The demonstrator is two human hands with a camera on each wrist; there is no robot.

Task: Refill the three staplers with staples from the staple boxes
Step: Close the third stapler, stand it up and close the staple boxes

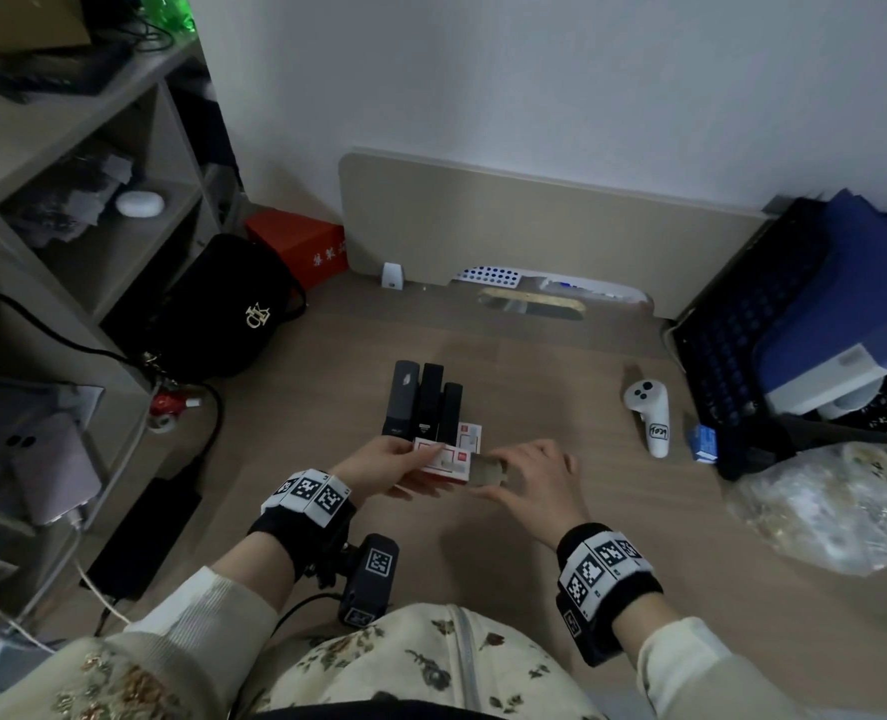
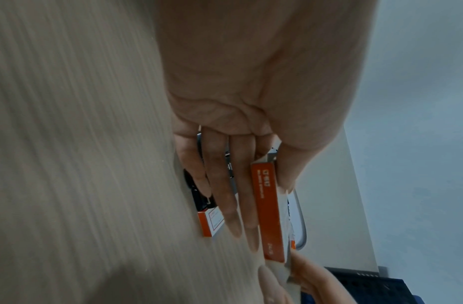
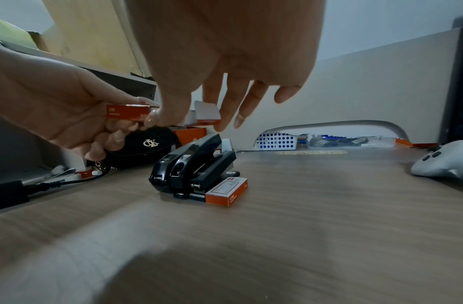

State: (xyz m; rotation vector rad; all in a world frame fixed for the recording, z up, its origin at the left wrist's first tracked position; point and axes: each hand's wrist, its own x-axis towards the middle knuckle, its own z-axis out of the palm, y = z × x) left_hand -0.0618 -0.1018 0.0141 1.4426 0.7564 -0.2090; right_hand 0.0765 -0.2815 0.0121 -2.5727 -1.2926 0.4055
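Note:
Three black staplers point(image 1: 425, 402) stand side by side mid-desk, also seen in the right wrist view point(image 3: 194, 166). One red-and-white staple box point(image 1: 470, 434) lies at their near right corner point(image 3: 226, 192). My left hand point(image 1: 420, 467) holds a second staple box point(image 1: 444, 462) above the desk, thumb on top and fingers underneath point(image 2: 270, 205). My right hand point(image 1: 498, 475) pinches the grey inner tray point(image 1: 488, 470) that sticks out of that box's right end. Its other fingers are spread.
A white controller point(image 1: 649, 407) and a small blue box point(image 1: 702, 443) lie to the right, before a black crate point(image 1: 717, 345) and a plastic bag point(image 1: 826, 506). A black bag point(image 1: 223, 309), red box point(image 1: 298, 241), shelves and cables stand left. A board point(image 1: 535, 226) closes the back.

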